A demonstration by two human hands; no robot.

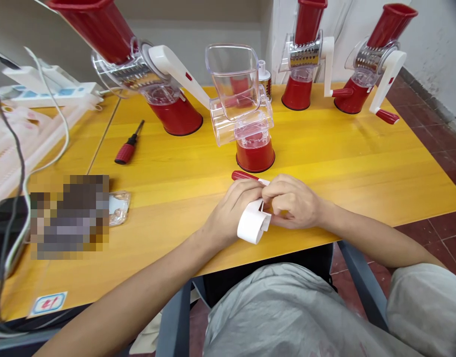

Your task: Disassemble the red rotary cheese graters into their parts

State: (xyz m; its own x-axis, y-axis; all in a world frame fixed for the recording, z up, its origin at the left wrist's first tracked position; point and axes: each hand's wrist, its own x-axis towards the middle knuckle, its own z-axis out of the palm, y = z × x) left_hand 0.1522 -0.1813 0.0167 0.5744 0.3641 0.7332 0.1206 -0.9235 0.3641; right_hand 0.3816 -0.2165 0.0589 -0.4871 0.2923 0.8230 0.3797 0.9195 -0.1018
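Both my hands meet at the near edge of the yellow table (361, 163) on a white crank handle (253, 224) with a red knob (243, 175). My left hand (233, 208) wraps its fingers round the handle's upper part. My right hand (293, 203) pinches the handle from the right with closed fingers. Just beyond them stands a clear grater body on a red base (254, 153), with no crank on it.
Three assembled red-and-clear rotary graters (168, 84) (304, 59) (369, 69) stand along the back. A red-handled screwdriver (128, 146) lies at the left, a small clear packet (119, 207) nearer. White cables (60, 124) and boxes crowd the far left.
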